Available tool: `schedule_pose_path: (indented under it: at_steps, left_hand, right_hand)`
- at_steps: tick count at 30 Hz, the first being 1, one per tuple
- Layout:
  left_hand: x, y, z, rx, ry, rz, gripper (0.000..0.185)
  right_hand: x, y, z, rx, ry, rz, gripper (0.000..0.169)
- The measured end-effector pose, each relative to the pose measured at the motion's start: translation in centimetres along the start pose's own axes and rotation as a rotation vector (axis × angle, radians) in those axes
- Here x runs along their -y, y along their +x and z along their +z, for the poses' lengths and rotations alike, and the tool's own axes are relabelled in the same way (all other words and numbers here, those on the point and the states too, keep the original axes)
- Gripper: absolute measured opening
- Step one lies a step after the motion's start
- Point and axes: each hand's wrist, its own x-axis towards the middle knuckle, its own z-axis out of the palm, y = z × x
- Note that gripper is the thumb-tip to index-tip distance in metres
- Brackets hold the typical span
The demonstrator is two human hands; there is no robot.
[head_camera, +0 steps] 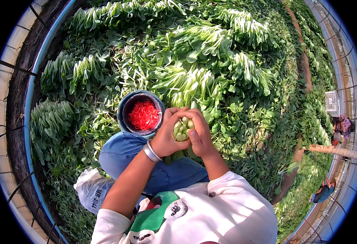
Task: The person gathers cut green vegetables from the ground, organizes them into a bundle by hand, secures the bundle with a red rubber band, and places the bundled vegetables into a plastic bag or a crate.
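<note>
Both my hands wrap around a bunch of leafy greens (183, 129), its pale cut stem ends facing up towards me. My left hand (166, 131), with bangles at the wrist, grips the near left side. My right hand (199, 134) closes around the other side, its thumb against the stems. The leaves hang below and are mostly hidden by my hands. Just left of my hands stands a round bucket (122, 114) holding many red bands (145, 116). Beyond my hands lies a row of cut greens (193, 85) with their pale stems showing.
More laid rows of greens (245, 24) spread over the leafy ground. A plastic bag (94, 190) sits by my knee. A blue pipe (30, 91) runs along the left. At far right are a white crate (331, 102), a wooden post (333, 149) and two people (343, 128).
</note>
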Motion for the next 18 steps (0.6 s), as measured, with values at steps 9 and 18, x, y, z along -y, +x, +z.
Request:
schedule_pose_path:
  at_steps: [9,18]
  left_hand:
    - [0.4,-0.1,-1.2,-0.078,0.235,-0.026,0.078]
    - [0.9,0.4,-1.6,0.063,-0.455,-0.291,0.026]
  right_hand:
    - [-2.2,-2.1,4.5,-0.094,0.719,0.37,0.065]
    - [-27.1,-3.5,2.0,-0.533,-0.632,0.77,0.044]
